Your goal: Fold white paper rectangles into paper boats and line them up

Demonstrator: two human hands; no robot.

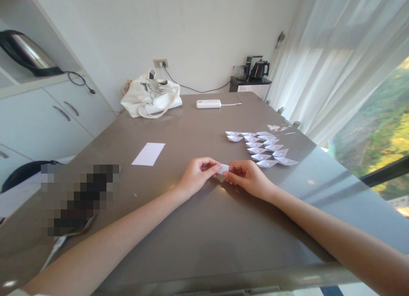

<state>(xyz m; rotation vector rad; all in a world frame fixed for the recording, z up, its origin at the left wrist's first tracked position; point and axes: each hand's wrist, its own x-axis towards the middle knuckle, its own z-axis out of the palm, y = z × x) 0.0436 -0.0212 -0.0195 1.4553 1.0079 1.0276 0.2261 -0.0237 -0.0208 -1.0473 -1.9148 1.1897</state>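
Note:
A small folded piece of white paper [224, 169] is pinched between my two hands, just above the middle of the table. My left hand [200, 173] grips its left end between thumb and fingers. On the other end, the thumb and fingers of my right hand [247, 176] are closed, hiding part of the paper. Beyond my right hand, several white folded paper boats [255, 151] stand grouped in rows. A flat white sheet of paper [149, 154] lies to the left of my left hand.
The brown table [191, 245] carries a white bag [151, 97] and a white power bank [208, 104] with a short cable at the back. Paper scraps [277, 128] lie near the right edge. A blurred-out object [81, 202] lies at left. White curtains [322, 53] hang at right.

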